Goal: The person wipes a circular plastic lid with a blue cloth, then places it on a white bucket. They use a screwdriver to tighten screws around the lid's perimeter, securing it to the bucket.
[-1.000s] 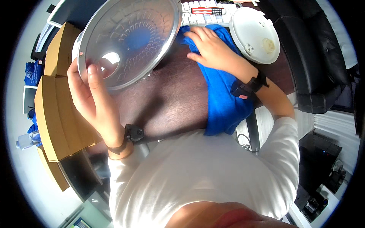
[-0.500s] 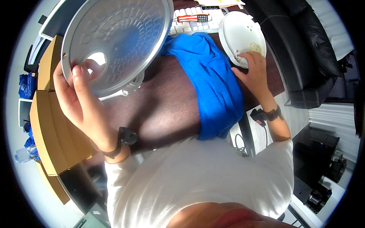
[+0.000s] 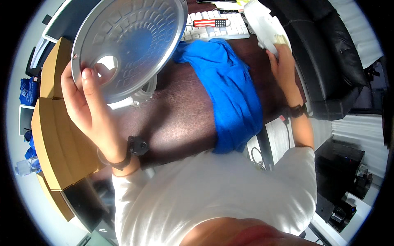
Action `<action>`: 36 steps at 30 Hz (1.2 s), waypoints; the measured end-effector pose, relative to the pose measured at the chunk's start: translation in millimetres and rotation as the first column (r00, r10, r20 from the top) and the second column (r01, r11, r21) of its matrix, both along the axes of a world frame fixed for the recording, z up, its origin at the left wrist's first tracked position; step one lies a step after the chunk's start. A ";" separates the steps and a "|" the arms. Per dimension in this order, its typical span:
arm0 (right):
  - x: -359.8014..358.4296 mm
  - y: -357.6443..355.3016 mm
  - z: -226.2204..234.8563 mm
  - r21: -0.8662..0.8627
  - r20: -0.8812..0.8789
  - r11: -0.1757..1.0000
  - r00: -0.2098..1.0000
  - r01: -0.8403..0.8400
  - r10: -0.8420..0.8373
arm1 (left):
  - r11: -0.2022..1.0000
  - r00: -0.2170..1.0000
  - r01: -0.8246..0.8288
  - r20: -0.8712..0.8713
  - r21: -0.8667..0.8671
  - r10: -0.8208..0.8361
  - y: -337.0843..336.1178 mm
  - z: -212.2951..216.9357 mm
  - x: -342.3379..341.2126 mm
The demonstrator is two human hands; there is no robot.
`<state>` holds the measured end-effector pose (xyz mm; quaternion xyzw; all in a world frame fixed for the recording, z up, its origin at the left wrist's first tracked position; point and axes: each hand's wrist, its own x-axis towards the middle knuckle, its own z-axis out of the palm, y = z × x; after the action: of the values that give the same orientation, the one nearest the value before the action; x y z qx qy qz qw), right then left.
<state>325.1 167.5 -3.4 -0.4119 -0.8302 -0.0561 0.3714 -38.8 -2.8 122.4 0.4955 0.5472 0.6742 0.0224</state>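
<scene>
My left hand (image 3: 92, 108) grips the edge of a large round grey disc (image 3: 135, 45), raised above the table on the left. The disc has a moulded pattern and a round hole near its rim, with my thumb on the near face beside the hole. Partly hidden beneath it is a white plastic piece (image 3: 147, 90). At the far right, my right hand (image 3: 285, 67) holds a white round plastic part (image 3: 264, 24), tilted up and partly cut off from clear sight by its angle. Between my hands a blue cloth (image 3: 234, 94) lies crumpled over the dark table (image 3: 176, 110).
A white keyboard (image 3: 236, 33) lies at the back, with a red-and-white striped tool handle (image 3: 208, 23) on it. Cardboard boxes (image 3: 61, 139) stand along the left. A black leather seat (image 3: 324, 53) borders the table on the right.
My right hand has lifted the white round part and turned it from face-up to steeply tilted, moving it slightly farther away. My left hand and the grey disc have shifted only a little.
</scene>
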 end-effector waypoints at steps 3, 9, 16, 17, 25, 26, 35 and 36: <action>-2.3 25.6 13.5 0.070 0.042 0.997 0.999 -0.019 0.016 | 1.000 1.000 0.023 0.011 0.001 -0.023 -0.9 -1.4 -2.5; -6.2 77.0 19.8 0.073 0.172 0.991 0.980 -0.116 0.102 | 0.996 0.996 -0.084 -0.029 -0.002 0.084 -1.4 5.7 -1.9; 6.5 74.9 5.9 -0.006 0.206 0.994 0.972 -0.112 0.111 | 0.999 0.999 -0.045 0.008 0.004 0.045 -3.5 6.5 -3.4; 11.0 71.3 4.8 -0.007 0.207 0.994 0.972 -0.112 0.111 | 0.999 0.999 -0.046 0.001 0.005 0.046 -3.6 5.9 -3.4; 34.1 36.2 -6.0 -0.257 0.199 0.965 0.974 -0.054 0.107 | 0.999 0.996 0.046 -0.070 -0.008 -0.046 -4.6 -0.9 -5.8; 33.6 31.6 -3.5 -0.258 0.210 0.964 0.969 -0.069 0.126 | 0.998 0.992 0.069 -0.109 -0.006 -0.069 -4.1 -2.9 -9.2; 25.5 34.5 19.2 -0.102 0.241 0.984 0.957 -0.144 0.165 | 0.974 0.959 0.221 -0.171 -0.042 -0.225 -2.3 3.8 -12.0; 16.4 31.6 30.2 -0.110 0.191 0.983 0.968 -0.144 0.163 | 0.981 0.961 0.188 -0.197 -0.050 -0.194 -1.0 2.0 -17.5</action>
<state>341.6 199.1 26.8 -0.3560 -0.8944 -0.0284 0.2695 -56.3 -3.8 124.4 0.6111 0.5069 0.6067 0.0395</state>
